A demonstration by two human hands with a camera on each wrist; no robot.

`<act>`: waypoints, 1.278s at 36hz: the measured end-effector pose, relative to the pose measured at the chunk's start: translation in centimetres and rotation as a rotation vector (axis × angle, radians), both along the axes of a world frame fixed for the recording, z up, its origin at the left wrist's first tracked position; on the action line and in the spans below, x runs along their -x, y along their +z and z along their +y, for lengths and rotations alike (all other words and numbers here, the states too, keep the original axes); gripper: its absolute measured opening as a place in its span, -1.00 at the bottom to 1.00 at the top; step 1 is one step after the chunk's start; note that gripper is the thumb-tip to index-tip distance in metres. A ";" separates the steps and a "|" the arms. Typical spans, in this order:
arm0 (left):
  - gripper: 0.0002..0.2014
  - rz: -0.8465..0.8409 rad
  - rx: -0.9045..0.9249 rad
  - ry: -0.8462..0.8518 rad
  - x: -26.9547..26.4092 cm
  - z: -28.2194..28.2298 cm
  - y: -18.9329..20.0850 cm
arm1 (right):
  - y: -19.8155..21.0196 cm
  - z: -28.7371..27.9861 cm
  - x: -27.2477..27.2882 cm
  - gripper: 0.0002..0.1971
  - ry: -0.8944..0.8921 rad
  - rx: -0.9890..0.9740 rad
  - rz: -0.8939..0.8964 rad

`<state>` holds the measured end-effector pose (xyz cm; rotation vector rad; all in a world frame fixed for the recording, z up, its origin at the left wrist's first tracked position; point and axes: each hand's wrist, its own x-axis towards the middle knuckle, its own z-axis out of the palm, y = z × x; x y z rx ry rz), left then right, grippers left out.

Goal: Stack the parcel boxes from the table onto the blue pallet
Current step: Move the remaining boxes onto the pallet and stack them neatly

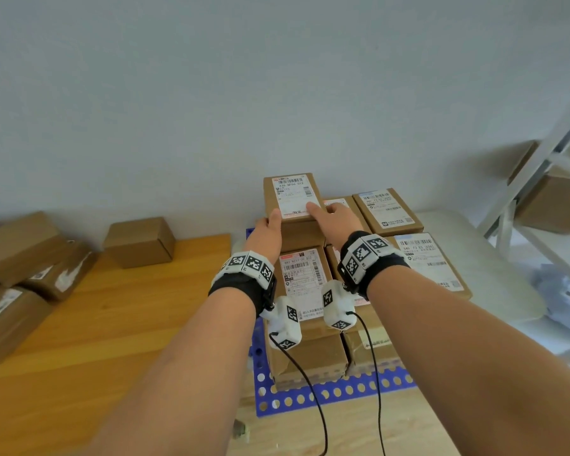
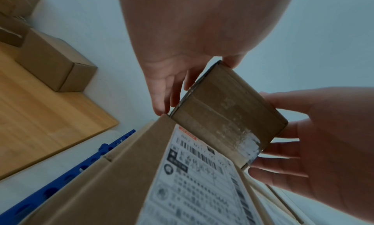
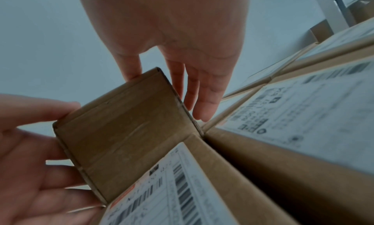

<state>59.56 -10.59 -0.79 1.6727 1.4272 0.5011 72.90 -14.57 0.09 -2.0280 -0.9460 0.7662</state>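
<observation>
A brown parcel box [image 1: 292, 197] with a white shipping label sits on top of the back-left stack on the blue pallet [image 1: 343, 394]. My left hand [image 1: 269, 227] holds its left near corner, thumb on top and fingers down the side. My right hand [image 1: 331, 215] holds the right near corner the same way. In the left wrist view the left hand [image 2: 168, 87] and the right hand [image 2: 323, 140] flank the box's taped end [image 2: 226, 113]. In the right wrist view the right hand [image 3: 192, 84] and the left hand [image 3: 30, 148] flank that box [image 3: 129, 132]. Several labelled boxes [image 1: 301, 281] fill the pallet below.
A wooden table [image 1: 112, 324] on the left carries a lone box [image 1: 139, 241] and several more boxes [image 1: 23, 258] at its left end. A white rack [image 1: 533, 192] with boxes stands at the right. A white wall is close behind the pallet.
</observation>
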 end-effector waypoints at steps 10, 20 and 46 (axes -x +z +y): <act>-0.47 0.002 -0.104 0.072 2.6 1.8 1.6 | 2.5 1.1 1.1 -0.48 -0.012 -0.160 -0.195; -0.56 0.245 -0.301 0.047 11.3 5.9 3.5 | 5.5 3.9 8.8 -0.58 0.056 -0.229 -0.305; -0.58 0.641 -0.308 -0.065 38.5 15.7 -3.8 | -4.4 14.0 33.5 -0.51 0.175 0.098 -0.130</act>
